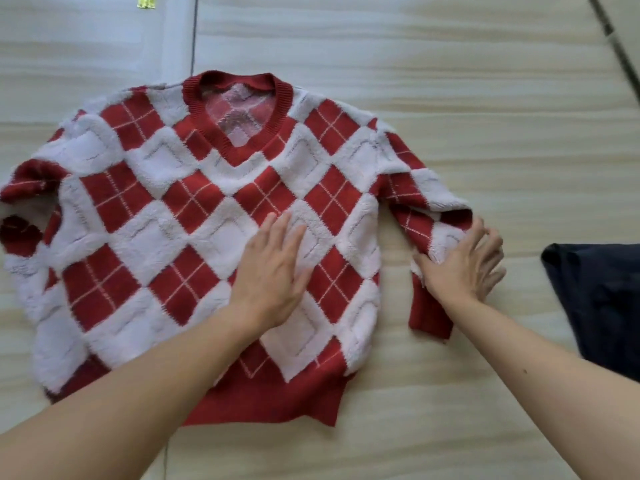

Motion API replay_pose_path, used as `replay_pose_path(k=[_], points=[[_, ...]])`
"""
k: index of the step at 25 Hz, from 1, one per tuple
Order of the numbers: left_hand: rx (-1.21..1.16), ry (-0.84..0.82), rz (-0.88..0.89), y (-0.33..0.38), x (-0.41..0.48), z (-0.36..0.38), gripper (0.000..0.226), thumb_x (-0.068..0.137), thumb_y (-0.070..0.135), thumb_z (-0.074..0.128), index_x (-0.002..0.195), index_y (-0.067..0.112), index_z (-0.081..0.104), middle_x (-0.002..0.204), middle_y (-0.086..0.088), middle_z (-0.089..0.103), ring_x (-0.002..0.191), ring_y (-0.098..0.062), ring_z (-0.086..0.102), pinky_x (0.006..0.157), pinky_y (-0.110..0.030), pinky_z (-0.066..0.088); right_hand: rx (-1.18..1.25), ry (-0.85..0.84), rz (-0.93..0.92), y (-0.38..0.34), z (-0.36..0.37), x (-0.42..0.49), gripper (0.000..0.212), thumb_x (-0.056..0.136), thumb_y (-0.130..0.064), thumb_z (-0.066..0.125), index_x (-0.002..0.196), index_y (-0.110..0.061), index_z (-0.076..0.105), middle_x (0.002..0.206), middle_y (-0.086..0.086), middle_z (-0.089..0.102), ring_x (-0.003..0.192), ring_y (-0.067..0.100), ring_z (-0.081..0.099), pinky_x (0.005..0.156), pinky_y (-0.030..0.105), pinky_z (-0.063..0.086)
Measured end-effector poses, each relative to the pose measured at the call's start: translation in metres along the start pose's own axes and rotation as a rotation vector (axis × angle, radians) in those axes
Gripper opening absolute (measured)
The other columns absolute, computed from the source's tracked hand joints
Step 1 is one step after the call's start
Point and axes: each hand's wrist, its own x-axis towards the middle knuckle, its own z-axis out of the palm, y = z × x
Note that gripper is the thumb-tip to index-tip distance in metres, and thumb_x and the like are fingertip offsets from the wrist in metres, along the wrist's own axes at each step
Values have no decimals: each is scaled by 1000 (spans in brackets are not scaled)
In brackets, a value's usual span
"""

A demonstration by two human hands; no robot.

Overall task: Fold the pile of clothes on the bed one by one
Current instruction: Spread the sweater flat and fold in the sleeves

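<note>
One sweater (pixel 194 216) lies flat; the left hand (pixel 273 271) rests spread on it, and the right hand (pixel 464 265) pinches its sleeve (pixel 429 216). One dark garment (pixel 602 299) lies beside.

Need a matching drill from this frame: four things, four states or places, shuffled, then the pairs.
Things:
1. left hand
2. right hand
3. sweater
4. dark garment

States or places:
A. bunched at the right edge of the view
B. spread front up on the bed
C. grasping the sleeve
D. flat, palm down on the sweater's front

Pairs: 1-D, 2-C, 3-B, 4-A
</note>
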Motion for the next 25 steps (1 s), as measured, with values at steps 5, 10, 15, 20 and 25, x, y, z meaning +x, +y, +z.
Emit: replay_pose_path(k=[5, 10, 15, 20, 25], points=[[58, -112, -19, 60, 58, 42, 77, 100, 56, 35, 162, 25, 1, 170, -3, -7, 156, -28, -14, 125, -55, 1, 134, -137, -44, 1, -39, 78, 66, 78, -12, 71, 134, -12, 37, 130, 21, 57, 117, 44, 57, 90, 46, 47], [82, -116, -51, 69, 53, 57, 78, 98, 64, 21, 162, 27, -4, 170, -3, -13, 154, -28, -22, 124, -56, -5, -239, 449, -969, 37, -122, 169, 56, 68, 7, 53, 121, -5, 43, 109, 26, 46, 98, 39, 44, 81, 50, 33], [114, -127, -81, 73, 53, 57, 84, 89, 68, 5, 161, 26, -11, 168, -4, -20, 152, -28, -27, 124, -55, -10, -742, -143, -652, 115, -105, 165, 43, 70, -14, 69, 110, -15, 53, 107, 11, 60, 104, 34, 54, 89, 46, 43], [149, -115, -26, 78, 50, 69, 79, 95, 69, 9, 159, 30, -14, 167, -4, -25, 152, -28, -29, 120, -63, -11, -242, -109, -649, 60, -71, 141, 45, 91, -34, 58, 131, -14, 53, 128, 15, 54, 121, 37, 51, 101, 51, 43], [133, -8, -25, 103, 22, 94, 79, 98, 66, 15, 162, 24, -4, 169, -7, -17, 154, -31, -20, 122, -62, -5, -174, -431, -458, 47, -39, 201, 89, 86, -77, 32, 157, -23, 28, 164, 9, 29, 151, 30, 28, 119, 58, 26]])
